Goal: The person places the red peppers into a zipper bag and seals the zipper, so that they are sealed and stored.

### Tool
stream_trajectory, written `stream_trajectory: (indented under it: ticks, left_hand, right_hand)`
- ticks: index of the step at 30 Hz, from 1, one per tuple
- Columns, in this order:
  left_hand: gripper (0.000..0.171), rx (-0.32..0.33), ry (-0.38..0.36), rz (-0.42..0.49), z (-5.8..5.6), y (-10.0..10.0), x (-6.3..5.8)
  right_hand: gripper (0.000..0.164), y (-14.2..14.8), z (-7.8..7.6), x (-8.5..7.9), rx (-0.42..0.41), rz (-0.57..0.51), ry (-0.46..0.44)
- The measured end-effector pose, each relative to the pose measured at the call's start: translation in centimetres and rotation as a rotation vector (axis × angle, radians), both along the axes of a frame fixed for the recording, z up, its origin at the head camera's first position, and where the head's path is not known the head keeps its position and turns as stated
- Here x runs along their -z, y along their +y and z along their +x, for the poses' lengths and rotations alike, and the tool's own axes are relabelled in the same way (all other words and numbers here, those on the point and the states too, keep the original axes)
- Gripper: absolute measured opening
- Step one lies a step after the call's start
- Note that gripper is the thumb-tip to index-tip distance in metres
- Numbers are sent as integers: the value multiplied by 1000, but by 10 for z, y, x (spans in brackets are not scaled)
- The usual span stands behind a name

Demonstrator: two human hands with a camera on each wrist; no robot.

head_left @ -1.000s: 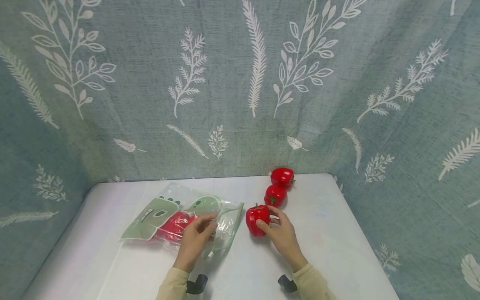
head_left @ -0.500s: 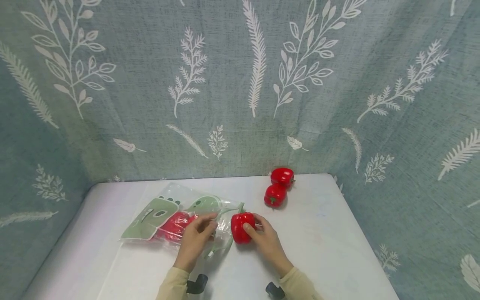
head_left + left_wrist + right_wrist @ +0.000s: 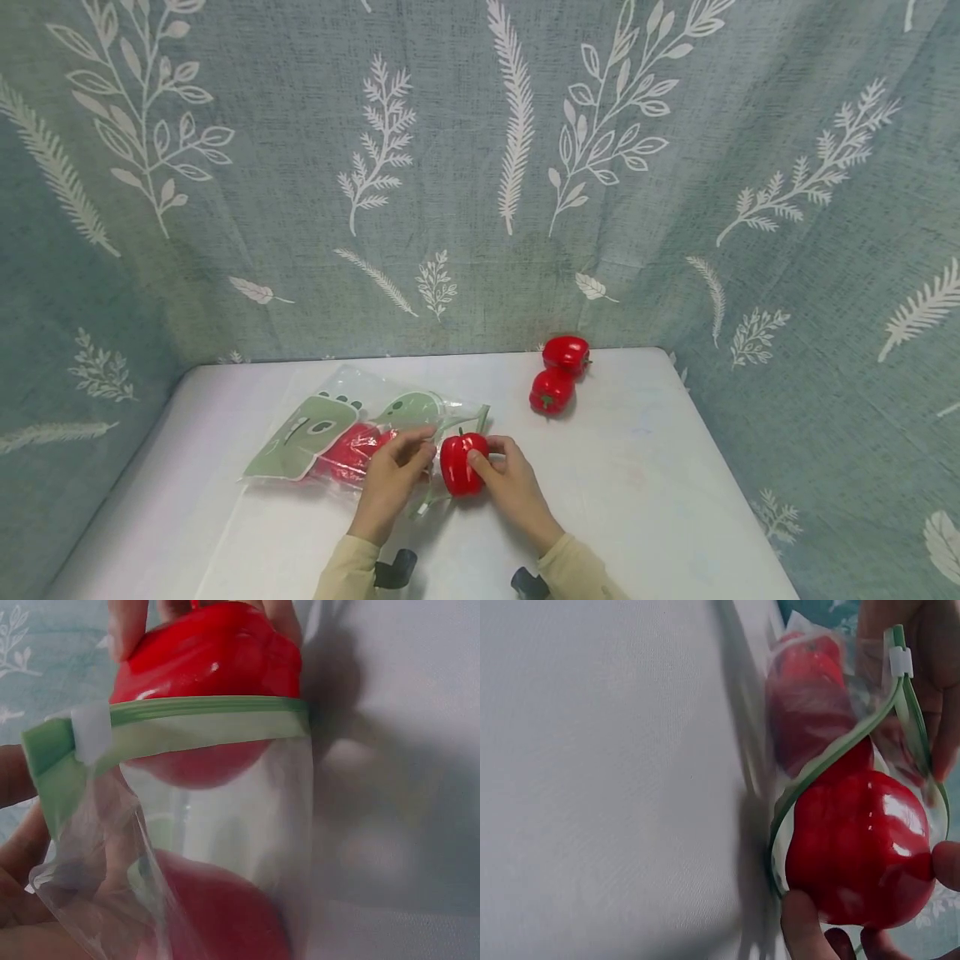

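A clear zip bag [image 3: 303, 437] with green cartoon prints lies on the table, red peppers [image 3: 348, 454] showing inside it. My left hand [image 3: 392, 477] holds the bag by its mouth, near the white slider [image 3: 91, 733]. Gripped between the thumb and fingers of my right hand [image 3: 517, 496] is a red bell pepper [image 3: 459, 475]. This pepper is partly within the bag's green-edged mouth [image 3: 202, 712], as the left wrist view shows. In the right wrist view, the green rim [image 3: 817, 765] spreads around it, with more red [image 3: 806, 712] behind.
Two more red bell peppers, a nearer one [image 3: 551, 392] and a farther one [image 3: 566, 355], lie touching at the table's back right. A patterned green curtain [image 3: 465, 167] hangs behind and beside the white table [image 3: 660, 467].
My right hand has carried the bell pepper leftward and a little nearer to me, from beside the other two peppers to the bag's mouth. The left hand has stayed in place.
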State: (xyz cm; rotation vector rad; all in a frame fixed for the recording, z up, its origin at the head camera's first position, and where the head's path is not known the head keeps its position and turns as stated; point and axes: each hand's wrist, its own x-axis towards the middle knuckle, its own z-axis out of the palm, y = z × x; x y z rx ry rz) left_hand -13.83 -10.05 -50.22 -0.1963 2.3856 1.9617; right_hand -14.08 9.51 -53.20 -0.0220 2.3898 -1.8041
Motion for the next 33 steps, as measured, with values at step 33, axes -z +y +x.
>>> stream_trajectory:
  ticks: [33]
  left_hand:
    - [32,-12,9,-15,-1,2,-1]
  right_hand:
    - [49,-23,4,5,-122,-73,-32]
